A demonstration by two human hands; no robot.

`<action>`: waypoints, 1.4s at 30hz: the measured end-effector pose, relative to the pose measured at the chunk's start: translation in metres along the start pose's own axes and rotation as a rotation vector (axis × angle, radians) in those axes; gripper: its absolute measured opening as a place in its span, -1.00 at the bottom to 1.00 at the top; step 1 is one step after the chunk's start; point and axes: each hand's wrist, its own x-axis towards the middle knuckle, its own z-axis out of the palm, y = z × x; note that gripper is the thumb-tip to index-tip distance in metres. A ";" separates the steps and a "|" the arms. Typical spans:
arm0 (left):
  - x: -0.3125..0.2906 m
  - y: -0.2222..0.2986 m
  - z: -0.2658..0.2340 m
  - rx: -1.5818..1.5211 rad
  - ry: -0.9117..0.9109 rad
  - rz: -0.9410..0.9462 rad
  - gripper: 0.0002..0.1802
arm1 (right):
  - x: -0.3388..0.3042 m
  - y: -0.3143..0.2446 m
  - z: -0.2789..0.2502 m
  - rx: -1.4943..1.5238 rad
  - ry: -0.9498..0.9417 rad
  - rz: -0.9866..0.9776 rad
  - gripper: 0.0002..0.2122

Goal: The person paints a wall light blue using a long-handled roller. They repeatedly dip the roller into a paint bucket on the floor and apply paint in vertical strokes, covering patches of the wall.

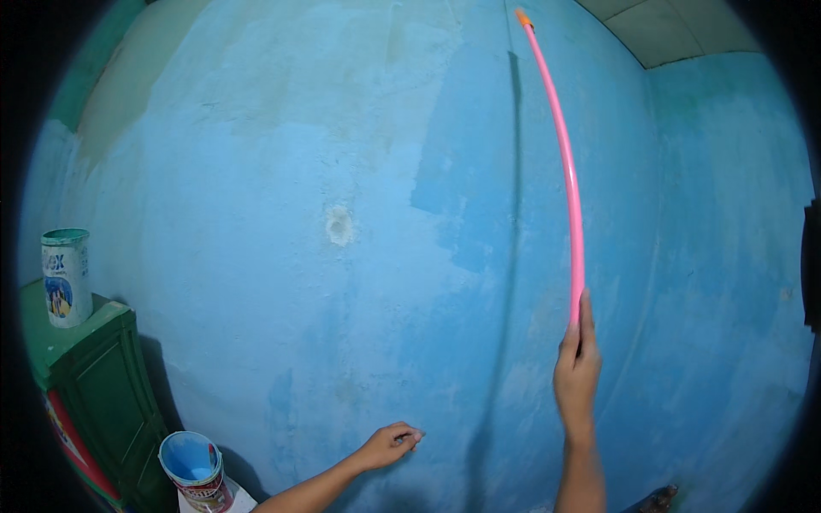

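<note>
My right hand [578, 369] is closed round the lower part of a long pink pole [570, 171], which rises along the blue wall [256, 282]. An orange fitting [523, 17] caps the pole's upper end, near the picture's top edge; I cannot make out a tool beyond it. The pole casts a thin shadow on the wall to its left. Lower down, my left hand [390, 445] is held in front of the wall with its fingers curled together. Whether a small thing is pinched in them, I cannot make out. Darker and lighter blue patches mark the wall.
At the lower left stands a paint bucket [168, 472] with blue paint and a red-handled tool inside. Beside it, a green cabinet [107, 385] carries a white paint tub [75, 286] with a green rim. A dark object [658, 499] shows at the bottom right.
</note>
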 end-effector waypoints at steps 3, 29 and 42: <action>-0.016 0.011 0.005 -0.082 -0.011 0.003 -0.63 | 0.056 -0.015 -0.022 -0.075 0.044 -0.037 -0.57; -0.052 -0.037 -0.006 -0.041 0.007 -0.207 -0.50 | 0.086 0.004 -0.055 -0.055 0.037 -0.095 -0.59; -0.061 -0.066 0.013 -0.162 -0.088 -0.307 -0.50 | -0.060 0.023 -0.055 -0.016 0.012 0.107 -0.57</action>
